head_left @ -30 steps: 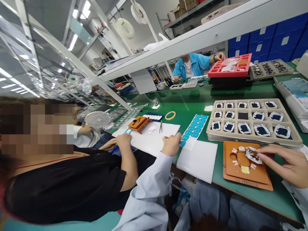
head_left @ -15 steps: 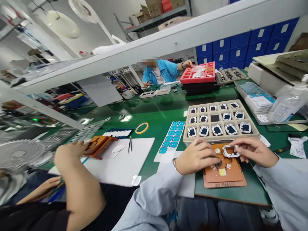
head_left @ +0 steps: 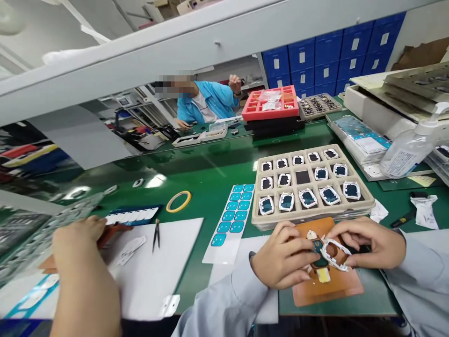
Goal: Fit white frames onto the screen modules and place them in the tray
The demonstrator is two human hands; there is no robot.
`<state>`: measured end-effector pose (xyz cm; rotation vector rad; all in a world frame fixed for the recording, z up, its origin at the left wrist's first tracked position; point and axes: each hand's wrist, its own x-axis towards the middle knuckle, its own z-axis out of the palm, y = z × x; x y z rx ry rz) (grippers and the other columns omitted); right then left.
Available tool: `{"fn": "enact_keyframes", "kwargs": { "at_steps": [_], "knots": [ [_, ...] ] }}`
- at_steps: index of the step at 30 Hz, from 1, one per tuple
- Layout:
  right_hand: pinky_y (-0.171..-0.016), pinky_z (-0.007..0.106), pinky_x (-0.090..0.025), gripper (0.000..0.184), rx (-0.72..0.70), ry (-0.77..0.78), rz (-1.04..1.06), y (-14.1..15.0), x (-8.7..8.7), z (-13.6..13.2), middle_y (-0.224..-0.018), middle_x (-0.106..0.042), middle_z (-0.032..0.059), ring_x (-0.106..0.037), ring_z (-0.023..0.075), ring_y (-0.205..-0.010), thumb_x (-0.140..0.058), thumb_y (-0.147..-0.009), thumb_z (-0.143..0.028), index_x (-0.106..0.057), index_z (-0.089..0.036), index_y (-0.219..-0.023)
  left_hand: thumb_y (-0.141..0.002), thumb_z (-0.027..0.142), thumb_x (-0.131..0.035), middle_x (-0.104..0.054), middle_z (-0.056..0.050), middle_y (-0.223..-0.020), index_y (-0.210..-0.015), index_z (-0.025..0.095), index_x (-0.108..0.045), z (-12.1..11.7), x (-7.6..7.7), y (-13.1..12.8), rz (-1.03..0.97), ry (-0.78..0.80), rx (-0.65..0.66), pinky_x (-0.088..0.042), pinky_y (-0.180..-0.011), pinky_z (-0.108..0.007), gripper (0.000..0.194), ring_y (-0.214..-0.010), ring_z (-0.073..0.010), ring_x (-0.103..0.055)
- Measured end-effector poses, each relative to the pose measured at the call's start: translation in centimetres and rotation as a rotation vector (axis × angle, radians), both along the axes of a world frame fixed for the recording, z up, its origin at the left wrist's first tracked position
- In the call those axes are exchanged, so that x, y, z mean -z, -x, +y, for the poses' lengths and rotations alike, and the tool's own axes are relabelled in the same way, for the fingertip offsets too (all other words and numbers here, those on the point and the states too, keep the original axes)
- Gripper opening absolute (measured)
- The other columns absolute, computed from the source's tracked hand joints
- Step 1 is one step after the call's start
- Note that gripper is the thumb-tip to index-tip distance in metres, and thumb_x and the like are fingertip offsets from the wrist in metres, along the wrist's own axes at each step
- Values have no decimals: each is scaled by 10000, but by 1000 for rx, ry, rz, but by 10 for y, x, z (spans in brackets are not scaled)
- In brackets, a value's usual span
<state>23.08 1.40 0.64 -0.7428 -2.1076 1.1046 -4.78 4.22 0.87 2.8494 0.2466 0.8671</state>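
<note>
An orange-brown fixture board (head_left: pixel 328 292) lies on the green bench, right in front of me, with a small yellow patch and white bits on it. My left hand (head_left: pixel 282 255) is over the board, its fingertips pinching a small dark teal-faced module (head_left: pixel 318 255). My right hand (head_left: pixel 370 243) grips a white irregular frame (head_left: pixel 333 255) by its right side, close to that module. The hands partly hide the board's middle.
A beige tray (head_left: pixel 312 187) of several dark modules in white frames stands just beyond my hands. Left of it lies a teal sticker sheet (head_left: pixel 231 220). A co-worker's hand (head_left: pixel 80 238) rests beside tweezers (head_left: pixel 156 236) on a white sheet. A sanitizer bottle (head_left: pixel 407 152) stands to the right.
My view has swung, shifting the bench leftward in the picture. My left hand arrived over the board, and the white frame and dark module now sit closer together between my hands.
</note>
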Motion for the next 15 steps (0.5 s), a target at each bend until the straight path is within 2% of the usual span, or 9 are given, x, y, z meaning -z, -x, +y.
{"fn": "enact_keyframes", "kwargs": {
  "at_steps": [3, 5, 6, 8, 11, 15],
  "knots": [
    [-488, 185, -403, 360, -12, -121, 4, -2, -3, 5, -892, -566, 59, -537, 120, -671, -668, -902, -413, -634, -184, -1177, -1038, 461, -282, -725, -57, -1032, -1174, 201, -617, -2, 2, 3, 13, -11, -6, -313, -996, -430, 446, -917, -211, -503],
    [-669, 244, -523, 292, -63, -160, 24, -2, -4, 8, -1067, -603, 129, -633, 173, -861, -639, -923, -408, -659, -189, -1116, -1040, 459, -275, -726, -57, -1048, -1173, 192, -614, -3, 2, 4, 7, -14, -7, -296, -1013, -432, 452, -944, -214, -500],
    [-777, 291, -544, 274, -85, -173, 36, -2, -4, 9, -1139, -615, 153, -652, 203, -958, -625, -933, -401, -664, -188, -1101, -1039, 457, -283, -727, -58, -1061, -1173, 190, -614, -3, 3, 4, 6, -14, -7, -290, -1020, -435, 445, -965, -218, -500],
    [-870, 330, -545, 259, -98, -182, 38, 0, -2, 8, -1238, -630, 173, -669, 227, -1035, -614, -941, -382, -662, -194, -1112, -1032, 449, -319, -726, -61, -1081, -1176, 192, -612, -4, 3, 4, 12, -6, -4, -282, -1034, -440, 415, -1003, -227, -504],
    [-837, 297, -568, 280, -59, -215, 9, 2, 1, 6, -1253, -656, 172, -706, 217, -993, -638, -924, -354, -645, -194, -1153, -1016, 432, -370, -728, -59, -1059, -1166, 196, -610, -5, 4, 2, 1, 9, -3, -267, -1043, -447, 368, -995, -225, -520],
    [-913, 295, -550, 303, 72, -393, -40, 8, 3, 0, -1234, -676, 167, -676, 230, -1109, -682, -891, -304, -636, -183, -1165, -1001, 409, -391, -734, -41, -999, -1118, 209, -616, -5, 6, -1, -70, 35, -3, -285, -1000, -436, 323, -919, -207, -522]
  ]
}}
